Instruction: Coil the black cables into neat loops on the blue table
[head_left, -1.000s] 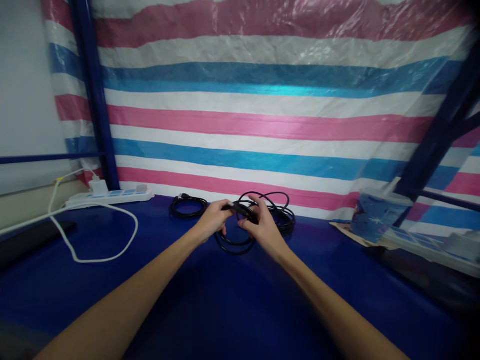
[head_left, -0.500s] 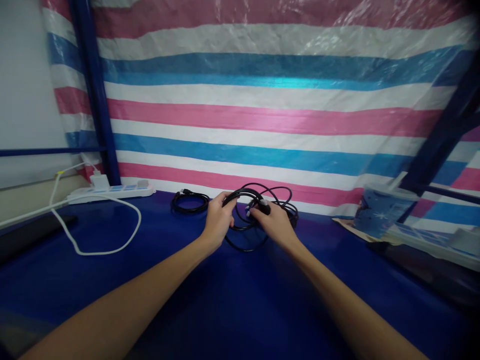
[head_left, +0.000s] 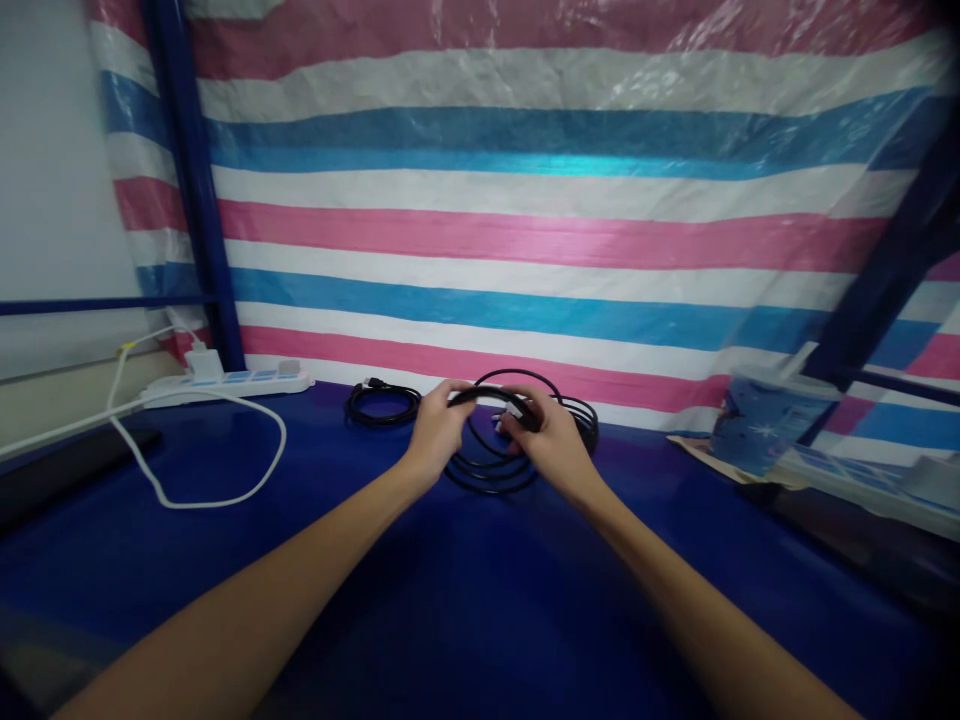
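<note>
A looped black cable [head_left: 491, 489] is held between both hands at the middle of the blue table [head_left: 480, 600]. My left hand [head_left: 440, 425] is closed on the left side of the loops, thumb and fingers pinching the strands. My right hand [head_left: 551, 435] grips the right side together with the cable's connector end, which the fingers partly cover. The lower loops hang below the hands, close to the tabletop. Just behind my right hand lie more black cable loops [head_left: 581, 410]; whether they belong to the same cable I cannot tell.
A second coiled black cable [head_left: 382, 420] lies left of my hands. Further left are a white power strip [head_left: 255, 381], a white cord [head_left: 217, 503] and a dark flat object [head_left: 75, 470]. At right stand a blue patterned cup [head_left: 765, 420] and another power strip [head_left: 847, 480]. A striped sheet [head_left: 525, 240] hangs behind.
The held loops are drawn closer together into a flatter bundle, and the upper stray loops behind have shrunk. Both hands stay in nearly the same place, still gripping.
</note>
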